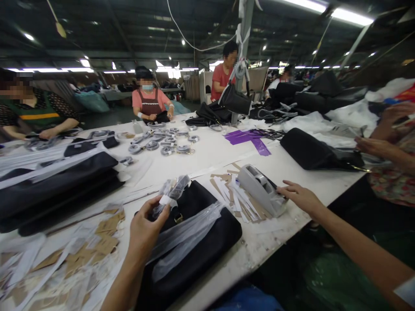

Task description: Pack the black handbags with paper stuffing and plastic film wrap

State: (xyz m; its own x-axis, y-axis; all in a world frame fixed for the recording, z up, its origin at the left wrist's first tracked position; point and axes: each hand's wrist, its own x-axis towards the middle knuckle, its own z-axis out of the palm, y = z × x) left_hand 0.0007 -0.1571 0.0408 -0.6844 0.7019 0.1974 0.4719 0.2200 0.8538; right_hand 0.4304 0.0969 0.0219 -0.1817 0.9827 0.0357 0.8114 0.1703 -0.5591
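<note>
Right of centre, a tape dispenser (262, 192) slants down rightward, just left of the nearer right hand (303, 198), fingers spread, while the left hand (146, 224) pinches a wrapped bundle (175, 188).

Left grip (147, 222) holds wrapped bundle (175, 186), right grip (302, 198) at tape dispenser (259, 188).

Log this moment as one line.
left hand: holds wrapped bundle | right hand: at tape dispenser, contact unclear | black bag: on table | purple pieces: farther back
</note>
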